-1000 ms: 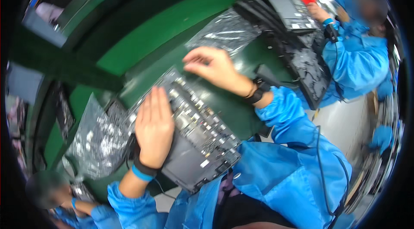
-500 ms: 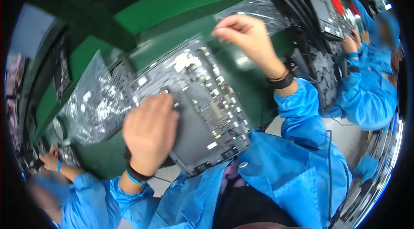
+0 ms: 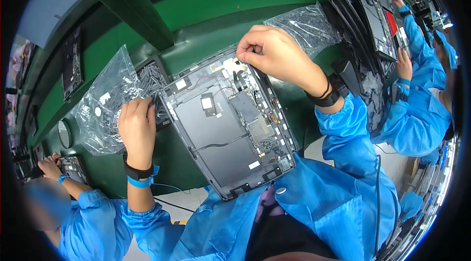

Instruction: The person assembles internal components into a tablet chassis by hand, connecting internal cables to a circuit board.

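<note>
An open laptop base (image 3: 211, 128) with its circuit board bared lies tilted on the green bench in front of me. A small dark module with a white label (image 3: 208, 104) rests on its flat inner panel. My left hand (image 3: 136, 131) is just off the base's left edge, beside a tray of small black strips (image 3: 153, 77). Its fingers are pinched together, and what they hold is too small to name. Over the base's far right corner is my right hand (image 3: 277, 54), thumb and forefinger closed; something dark shows between the fingers, but its kind is unclear.
A clear plastic bag (image 3: 105, 109) lies left of the tray. Another bag of dark pieces (image 3: 309, 27) lies at the back, beside stacked laptop parts (image 3: 351, 20) on the right. Co-workers in blue sit on both sides. A round dish (image 3: 64, 133) stands far left.
My left hand has moved left from over the base to beside the tray, uncovering the labelled module. My right hand has come down to the base's far right corner.
</note>
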The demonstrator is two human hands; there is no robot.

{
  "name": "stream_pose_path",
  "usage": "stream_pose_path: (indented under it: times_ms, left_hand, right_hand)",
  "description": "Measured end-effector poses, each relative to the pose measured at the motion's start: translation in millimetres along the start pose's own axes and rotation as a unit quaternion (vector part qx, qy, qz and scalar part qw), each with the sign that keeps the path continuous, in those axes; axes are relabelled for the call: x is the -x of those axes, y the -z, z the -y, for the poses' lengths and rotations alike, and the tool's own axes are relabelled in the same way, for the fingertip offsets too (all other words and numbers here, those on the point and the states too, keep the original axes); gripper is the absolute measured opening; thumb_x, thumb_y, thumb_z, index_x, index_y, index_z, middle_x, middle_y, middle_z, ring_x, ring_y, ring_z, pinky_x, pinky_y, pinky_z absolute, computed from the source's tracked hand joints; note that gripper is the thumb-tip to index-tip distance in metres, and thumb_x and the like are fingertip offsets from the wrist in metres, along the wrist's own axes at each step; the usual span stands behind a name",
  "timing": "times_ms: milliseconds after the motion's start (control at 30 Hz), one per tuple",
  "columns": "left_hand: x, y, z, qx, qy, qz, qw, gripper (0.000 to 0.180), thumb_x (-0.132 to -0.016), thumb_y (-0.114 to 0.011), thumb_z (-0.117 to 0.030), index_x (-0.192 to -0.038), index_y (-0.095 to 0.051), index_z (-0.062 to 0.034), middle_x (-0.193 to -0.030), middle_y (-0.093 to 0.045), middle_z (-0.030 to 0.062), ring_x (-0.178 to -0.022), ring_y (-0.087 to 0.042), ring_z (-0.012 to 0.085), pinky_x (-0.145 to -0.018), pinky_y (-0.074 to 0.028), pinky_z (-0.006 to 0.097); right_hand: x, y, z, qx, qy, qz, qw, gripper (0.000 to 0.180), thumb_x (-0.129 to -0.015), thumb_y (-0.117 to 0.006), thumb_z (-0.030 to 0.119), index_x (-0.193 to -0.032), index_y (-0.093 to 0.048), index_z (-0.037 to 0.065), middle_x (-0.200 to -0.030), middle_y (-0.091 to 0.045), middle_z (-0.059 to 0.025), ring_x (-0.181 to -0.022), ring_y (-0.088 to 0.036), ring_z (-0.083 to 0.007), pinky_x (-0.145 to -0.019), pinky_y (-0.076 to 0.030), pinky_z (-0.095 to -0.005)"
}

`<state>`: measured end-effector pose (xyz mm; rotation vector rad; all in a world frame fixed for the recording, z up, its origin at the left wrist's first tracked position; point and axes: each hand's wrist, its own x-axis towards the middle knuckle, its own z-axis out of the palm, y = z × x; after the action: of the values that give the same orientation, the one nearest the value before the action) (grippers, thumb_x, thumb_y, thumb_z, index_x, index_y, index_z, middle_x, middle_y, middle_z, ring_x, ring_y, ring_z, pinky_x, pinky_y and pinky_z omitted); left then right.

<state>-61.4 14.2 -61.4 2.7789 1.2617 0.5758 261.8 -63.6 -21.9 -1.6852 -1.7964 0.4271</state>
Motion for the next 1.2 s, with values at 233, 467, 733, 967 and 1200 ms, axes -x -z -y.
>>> stream_pose_path:
  times_ms: [233, 467, 733, 967, 1200]
  left_hand:
    - [6.7, 3.1, 5.6, -0.016, 0.018, 0.007, 1.000, 0.012, -0.077, -0.070, -0.002, -0.089, -0.068, -0.0025, -0.084, -0.060, 0.0101, -0.084, -0.056, 0.0309, -0.075, -0.046, 0.040]
    - [-1.9, -0.8, 11.5, 0.091, 0.045, -0.012, 0.995, 0.009, -0.077, -0.071, -0.003, -0.086, -0.068, -0.0011, -0.085, -0.063, 0.0126, -0.086, -0.059, 0.0327, -0.076, -0.047, 0.040]
    - [-5.5, -15.2, 4.8, 0.028, 0.013, -0.023, 0.999, 0.008, -0.077, -0.067, 0.000, -0.084, -0.065, 0.0004, -0.082, -0.060, 0.0146, -0.081, -0.056, 0.0339, -0.074, -0.047, 0.043]
    - [-10.3, -19.1, 9.0, 0.043, 0.005, -0.007, 0.999, 0.005, -0.078, -0.065, 0.001, -0.080, -0.060, 0.0008, -0.079, -0.059, 0.0154, -0.080, -0.056, 0.0346, -0.074, -0.046, 0.044]
    - [-5.1, -9.0, 4.3, 0.146, 0.158, 0.012, 0.977, 0.005, -0.087, -0.064, 0.002, -0.089, -0.059, 0.0018, -0.077, -0.065, 0.0127, -0.071, -0.066, 0.0180, -0.064, -0.052, 0.030]
  right_hand:
    - [-4.2, -7.2, 16.6, 0.013, -0.034, -0.012, 0.999, 0.013, -0.076, -0.067, 0.011, -0.082, -0.061, 0.000, -0.074, -0.064, -0.0133, -0.070, -0.065, -0.0341, -0.063, -0.052, -0.0424]
    - [3.8, -25.8, 25.9, 0.189, 0.017, -0.106, 0.976, 0.008, -0.073, -0.061, 0.001, -0.073, -0.053, -0.001, -0.075, -0.059, -0.0195, -0.065, -0.062, -0.0399, -0.058, -0.054, -0.0449]
    - [7.4, -24.5, 14.4, 0.015, -0.015, -0.099, 0.995, 0.009, -0.079, -0.063, 0.005, -0.086, -0.066, 0.000, -0.079, -0.062, -0.0161, -0.073, -0.062, -0.0366, -0.067, -0.052, -0.0439]
    - [3.1, -2.4, 18.2, 0.018, 0.007, -0.087, 0.996, 0.013, -0.080, -0.070, 0.008, -0.092, -0.071, 0.003, -0.077, -0.061, -0.0077, -0.062, -0.059, -0.0178, -0.058, -0.047, -0.0299]
    - [-7.3, -5.0, 9.7, 0.085, 0.058, -0.022, 0.994, 0.010, -0.077, -0.073, 0.012, -0.083, -0.071, 0.005, -0.079, -0.061, -0.0086, -0.072, -0.061, -0.0271, -0.066, -0.049, -0.0363]
